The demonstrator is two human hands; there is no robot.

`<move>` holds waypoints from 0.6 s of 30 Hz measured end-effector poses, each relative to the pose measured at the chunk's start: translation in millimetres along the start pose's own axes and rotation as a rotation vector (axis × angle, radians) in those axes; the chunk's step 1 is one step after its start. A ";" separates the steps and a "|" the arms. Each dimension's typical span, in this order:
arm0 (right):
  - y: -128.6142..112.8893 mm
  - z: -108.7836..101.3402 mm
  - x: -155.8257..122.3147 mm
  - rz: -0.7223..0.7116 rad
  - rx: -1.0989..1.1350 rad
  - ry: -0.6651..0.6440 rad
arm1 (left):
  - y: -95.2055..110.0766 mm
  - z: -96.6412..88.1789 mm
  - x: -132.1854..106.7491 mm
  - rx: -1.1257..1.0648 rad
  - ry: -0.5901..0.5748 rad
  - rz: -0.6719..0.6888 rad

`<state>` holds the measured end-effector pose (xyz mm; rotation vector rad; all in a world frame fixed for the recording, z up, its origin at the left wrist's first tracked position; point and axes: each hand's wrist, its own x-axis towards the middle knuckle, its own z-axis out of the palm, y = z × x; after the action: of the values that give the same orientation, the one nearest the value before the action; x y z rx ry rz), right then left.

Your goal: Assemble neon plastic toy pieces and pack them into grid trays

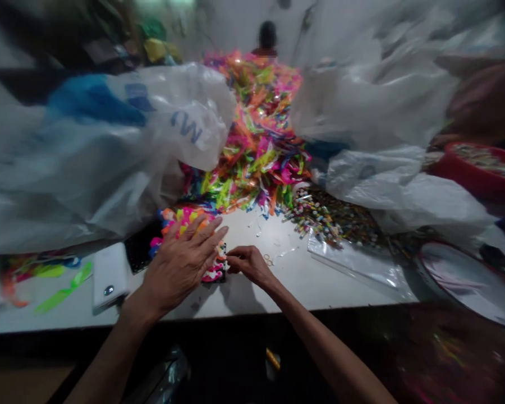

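Note:
My left hand [184, 261] lies flat with fingers stretched out over a small stack of pink, orange and white plastic pieces [212, 273] on the white table [298, 280]. My right hand [248, 262] is beside it, fingers pinched together at the stack's right edge; what they pinch is too small to make out. A big heap of neon plastic strips [256, 134] rises behind the hands. To the right of the heap lies a spread of small multicoloured beads [332, 216].
Large clear plastic bags stand at left [109, 146] and right [382, 112]. A white phone [108, 276] lies left of my hand. A red bowl [483, 174] and a round plate [467, 280] sit at right. A person [267, 38] is far behind.

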<state>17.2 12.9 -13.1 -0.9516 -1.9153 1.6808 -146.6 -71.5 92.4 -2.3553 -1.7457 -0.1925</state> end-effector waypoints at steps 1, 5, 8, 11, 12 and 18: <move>3.0 4.0 -0.2 0.002 0.070 0.021 | 1.2 -1.3 -0.3 -0.006 0.002 -0.009; 6.6 17.4 8.2 -0.005 0.067 0.086 | 2.6 -3.7 -2.2 -0.019 0.006 -0.032; 8.2 19.9 19.4 0.039 0.014 0.068 | -0.5 0.6 -3.1 0.000 0.023 -0.066; 7.5 19.0 25.5 0.025 -0.040 -0.002 | -3.0 6.5 -3.4 0.032 0.058 -0.071; 6.0 18.8 26.0 0.021 -0.060 -0.009 | -3.4 7.9 -3.5 0.036 0.067 -0.062; -9.1 19.6 27.1 0.022 -0.215 0.076 | -5.7 8.5 -3.8 -0.011 0.096 -0.031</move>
<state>-16.9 18.7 -11.2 -1.1038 -2.0710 1.4486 -153.2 -71.4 83.7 -2.2873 -1.7416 -0.3147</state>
